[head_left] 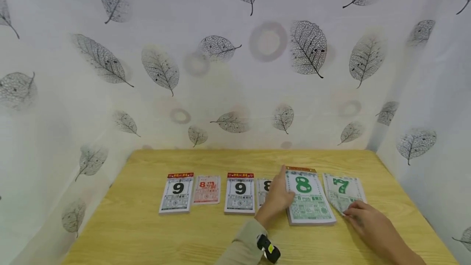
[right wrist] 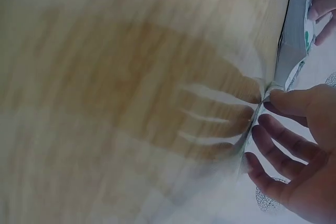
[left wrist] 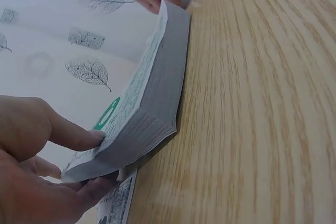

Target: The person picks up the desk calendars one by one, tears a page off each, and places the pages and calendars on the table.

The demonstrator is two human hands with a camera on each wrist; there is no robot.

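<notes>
On the wooden table a thick tear-off calendar point(head_left: 310, 207) shows a large green 8 under a red and gold header. My left hand point(head_left: 276, 196) grips its left side, thumb on the top page and fingers at the edge beneath, as the left wrist view shows. Right of the pad lies a loose calendar sheet point(head_left: 340, 193) printed with a green 7. My right hand point(head_left: 371, 226) pinches its lower left corner, which looks creased and slightly raised. In the right wrist view, that hand's other fingers point(right wrist: 281, 153) are bent and spread along the sheet's edge.
Two smaller calendar pads marked 9 stand left, one at far left point(head_left: 176, 195) and one in the middle point(head_left: 239, 197). Beside the first lies a red-printed sheet point(head_left: 207, 195); beside the second, a black-printed sheet point(head_left: 260, 187), partly behind my left hand. Leaf-patterned cloth point(head_left: 235, 81) encloses the table.
</notes>
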